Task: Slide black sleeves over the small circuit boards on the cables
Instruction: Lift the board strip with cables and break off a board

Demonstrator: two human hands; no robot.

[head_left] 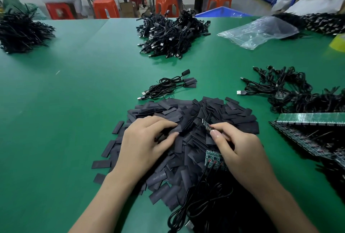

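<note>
The left hand [147,143] lies on the sleeve pile [214,109] at the near middle of the counter [65,102], its fingers curled and pinching one sleeve [175,130] off the top. Just right of it, the right hand [240,150] grasps a small board [207,125] between thumb and forefinger, the bare end aimed left at that sleeve. More boards [214,159] lie under its palm, and their cables [201,204] trail toward the near edge. Sleeve and board are near but apart.

From where I stand, the left hand should squeeze the flat sleeve by its edges so the mouth opens. It should also lift the sleeve clear of the pile and line it up with the board. Feed a corner in first, then push straight until the board is covered, as on the done cables [168,85] farther off. Forcing it at an angle could snag the components or strain the wire joints.
</note>
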